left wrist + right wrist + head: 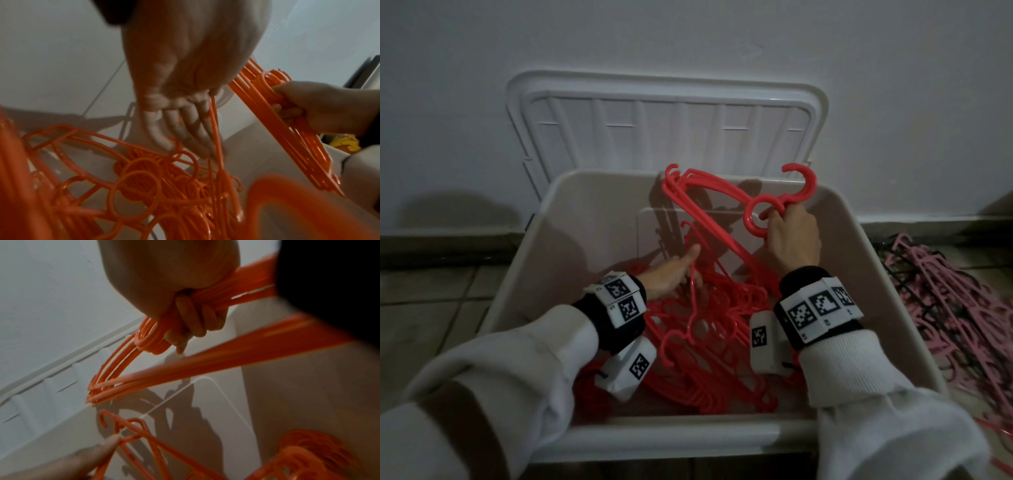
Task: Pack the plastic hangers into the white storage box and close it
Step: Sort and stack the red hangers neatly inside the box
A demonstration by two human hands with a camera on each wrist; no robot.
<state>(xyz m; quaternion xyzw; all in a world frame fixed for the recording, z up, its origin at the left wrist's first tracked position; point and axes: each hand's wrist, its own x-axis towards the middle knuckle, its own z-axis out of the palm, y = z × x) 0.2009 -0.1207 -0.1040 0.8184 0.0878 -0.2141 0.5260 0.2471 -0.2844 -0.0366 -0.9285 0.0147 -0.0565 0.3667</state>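
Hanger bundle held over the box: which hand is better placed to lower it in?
Right. The right hand already grips the bundle above the white box; the left hand is down among the packed hangers.
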